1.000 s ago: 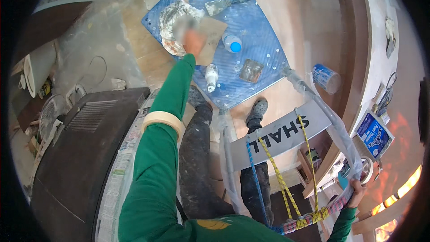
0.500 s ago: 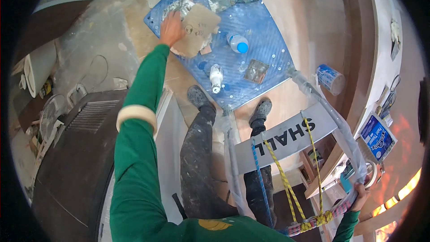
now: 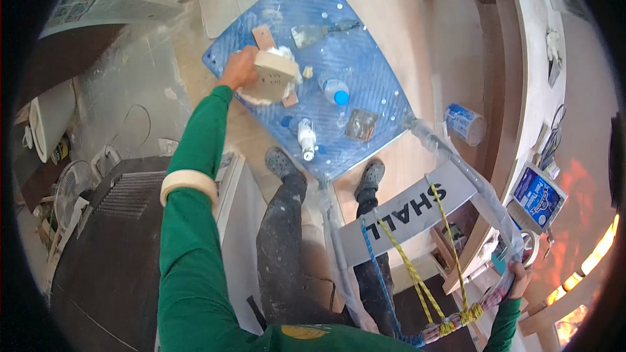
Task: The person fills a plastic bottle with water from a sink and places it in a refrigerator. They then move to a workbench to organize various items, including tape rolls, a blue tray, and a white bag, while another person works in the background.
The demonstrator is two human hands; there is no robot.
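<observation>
My left hand (image 3: 240,68) reaches to the far left of a blue platform trolley (image 3: 385,114) and is closed on the edge of a piece of cardboard (image 3: 277,65). The cardboard is tilted up, over a white paste-like mass (image 3: 287,54). A pinkish flat strip (image 3: 263,37) sticks out beside it. My right hand (image 3: 520,280) is wrapped round the trolley's plastic-covered handle (image 3: 505,238) at the lower right. A beige tape roll (image 3: 189,181) circles my left sleeve. Near the cardboard stand or lie a blue-capped clear bottle (image 3: 335,90) and a white bottle (image 3: 306,138).
A putty knife (image 3: 310,34) and a square metal plate (image 3: 361,124) lie on the platform. Yellow ropes (image 3: 414,267) and a blue rope (image 3: 375,257) hang by the handle. A dark cabinet (image 3: 98,248) stands left; a blue-and-white tub (image 3: 464,124) lies right.
The cardboard, flatter before under my spread left hand, has tipped up in my fingers, baring more white mass and the pinkish strip. My right hand keeps its hold on the handle.
</observation>
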